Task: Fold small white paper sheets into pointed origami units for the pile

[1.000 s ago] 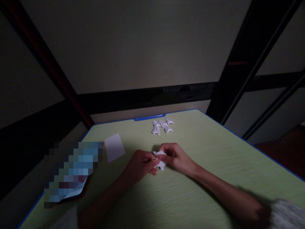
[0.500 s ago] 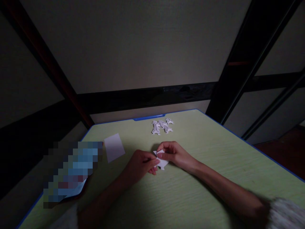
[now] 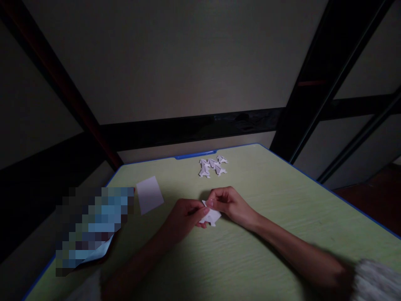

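Between my two hands is a small white folded paper figure (image 3: 213, 216), held just over the green table. My left hand (image 3: 189, 215) pinches its left side, thumb on top and fingers beneath. My right hand (image 3: 227, 201) has thumb and fingers closed on its upper edge. Part of the figure is covered by my fingers. Further back, several white origami figures (image 3: 204, 170) of similar shape lie in a loose cluster.
A blank white sheet of paper (image 3: 149, 195) lies to the left on the green table (image 3: 266, 259). Beside it rests a flat device or case with a blurred-out surface (image 3: 103, 225). The table's far edge has a blue handle (image 3: 196, 155), with a panelled wall behind.
My right thumb has shifted up toward the figure's top edge, so more of its white surface shows. The figure sits slightly lower and turned. Both hands keep hold of it.
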Demonstrator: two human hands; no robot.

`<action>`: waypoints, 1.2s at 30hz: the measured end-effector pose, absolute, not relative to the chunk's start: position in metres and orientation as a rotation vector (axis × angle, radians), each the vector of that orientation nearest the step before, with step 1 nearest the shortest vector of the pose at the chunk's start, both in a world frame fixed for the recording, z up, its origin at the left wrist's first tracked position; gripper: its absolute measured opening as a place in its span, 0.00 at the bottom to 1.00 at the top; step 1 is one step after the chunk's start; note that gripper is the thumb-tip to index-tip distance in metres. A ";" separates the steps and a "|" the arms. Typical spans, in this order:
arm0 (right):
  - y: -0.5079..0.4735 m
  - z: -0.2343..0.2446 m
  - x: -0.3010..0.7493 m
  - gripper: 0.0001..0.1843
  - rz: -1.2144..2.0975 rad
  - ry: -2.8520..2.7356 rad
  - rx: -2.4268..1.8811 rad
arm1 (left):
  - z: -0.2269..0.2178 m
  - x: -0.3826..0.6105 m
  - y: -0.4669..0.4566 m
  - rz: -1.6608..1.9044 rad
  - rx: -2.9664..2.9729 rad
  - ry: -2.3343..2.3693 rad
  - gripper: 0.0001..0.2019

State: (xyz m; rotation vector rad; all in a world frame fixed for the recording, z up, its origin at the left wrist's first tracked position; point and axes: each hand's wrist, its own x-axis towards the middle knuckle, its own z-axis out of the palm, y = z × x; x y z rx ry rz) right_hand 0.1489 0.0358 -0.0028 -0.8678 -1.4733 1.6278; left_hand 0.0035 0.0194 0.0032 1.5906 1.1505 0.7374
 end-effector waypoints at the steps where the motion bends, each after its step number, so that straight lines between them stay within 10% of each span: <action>1: 0.035 -0.003 0.149 0.12 1.611 -1.483 -0.861 | 0.003 0.004 0.019 0.743 1.613 1.159 0.12; 36: 0.036 -0.005 0.143 0.15 1.588 -1.325 -0.789 | 0.006 0.001 0.011 1.003 1.815 1.299 0.16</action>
